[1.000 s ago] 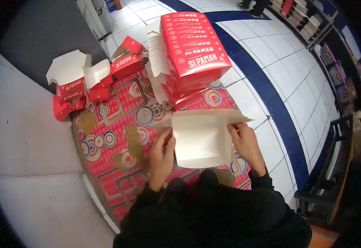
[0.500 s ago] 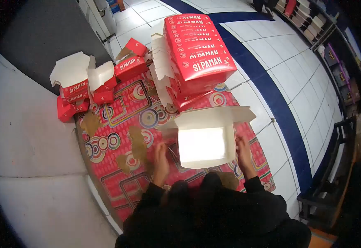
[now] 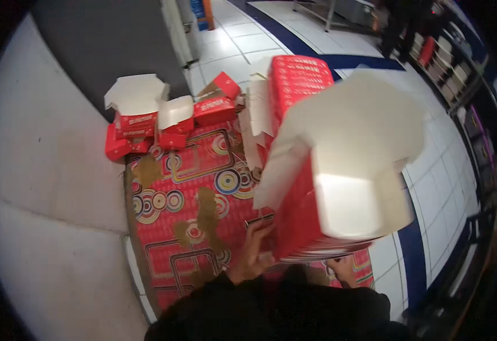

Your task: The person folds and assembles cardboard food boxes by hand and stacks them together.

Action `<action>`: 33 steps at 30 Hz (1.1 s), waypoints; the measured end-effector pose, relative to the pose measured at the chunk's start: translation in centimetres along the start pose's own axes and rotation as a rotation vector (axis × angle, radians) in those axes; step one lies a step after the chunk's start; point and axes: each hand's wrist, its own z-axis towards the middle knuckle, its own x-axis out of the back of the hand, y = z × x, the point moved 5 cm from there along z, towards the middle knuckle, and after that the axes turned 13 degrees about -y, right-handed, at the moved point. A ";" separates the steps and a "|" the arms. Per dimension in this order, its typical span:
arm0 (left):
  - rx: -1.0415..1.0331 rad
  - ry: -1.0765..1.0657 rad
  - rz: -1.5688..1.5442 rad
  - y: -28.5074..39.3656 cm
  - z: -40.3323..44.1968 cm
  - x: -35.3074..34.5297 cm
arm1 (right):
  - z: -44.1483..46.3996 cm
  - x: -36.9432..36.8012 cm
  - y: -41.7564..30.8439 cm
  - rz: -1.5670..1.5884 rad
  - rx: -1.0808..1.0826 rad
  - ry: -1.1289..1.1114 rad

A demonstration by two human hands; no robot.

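A stack of red boxes (image 3: 299, 216) is over the mat (image 3: 166, 238), towards its right edge and near the near edge. The stack is blurred, and its underside is hidden, so I cannot tell whether it rests on the mat. The top box is open: its white inside (image 3: 350, 202) faces up and its white lid (image 3: 367, 113) stands raised on the far side.

The left hand (image 3: 253, 254) is at the stack's lower left side, thumb and fingers parted; whether it grips the red wall I cannot tell. The right hand (image 3: 344, 269) is at the stack's lower near edge, partly hidden, and I cannot tell if it is spread or pinching.

Behind, at the mat's far edge, a tall pile (image 3: 298, 82) of red boxes is partly covered by the raised lid. Towards the far left corner are 3 groups of smaller boxes: 1 with a wide white lid (image 3: 137, 94), 1 with a white lid beside it (image 3: 175, 112), and 1 nearest the tall pile (image 3: 214, 112).
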 end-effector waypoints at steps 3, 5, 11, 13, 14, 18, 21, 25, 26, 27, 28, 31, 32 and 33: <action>-0.214 0.042 0.249 8.4 6.8 4.3 | 1.2 3.3 -9.5 0.113 0.383 0.145; -0.202 0.076 0.301 11.7 10.9 6.5 | 4.1 5.3 -16.7 0.269 0.702 0.047; -0.044 0.220 0.145 12.7 21.4 10.0 | 9.4 5.6 -33.6 0.103 0.444 0.207; 0.009 0.219 0.107 10.5 23.2 10.5 | 12.5 7.2 -34.0 -0.055 0.334 0.071; 0.043 0.240 0.139 9.0 24.0 10.9 | 13.5 7.2 -33.9 -0.103 0.310 0.140; 0.013 0.305 0.262 8.1 24.2 11.3 | 15.6 7.5 -33.5 -0.095 0.314 0.225; -0.061 0.394 0.269 7.2 23.0 12.7 | 16.4 7.9 -33.3 -0.115 0.299 0.112; 0.016 0.646 0.013 -0.8 21.6 18.5 | 15.6 7.5 -32.5 -0.144 0.404 0.272; 0.097 0.685 0.037 -4.1 21.5 20.4 | 16.2 8.4 -31.5 -0.071 0.429 0.259; 0.216 0.659 0.135 -8.5 21.7 21.9 | 16.9 10.2 -30.2 0.000 0.451 0.248; 0.334 0.631 0.230 -12.4 21.9 23.3 | 17.5 12.1 -28.8 0.091 0.429 0.118; 0.312 0.501 0.959 -16.8 23.1 24.8 | 16.7 12.8 -27.8 0.016 0.437 0.138; 0.338 0.380 1.029 -18.3 24.4 25.7 | 16.6 13.1 -27.7 0.002 0.429 0.139; 0.339 0.366 1.023 -19.5 25.5 26.4 | 16.4 13.3 -27.6 -0.012 0.420 0.139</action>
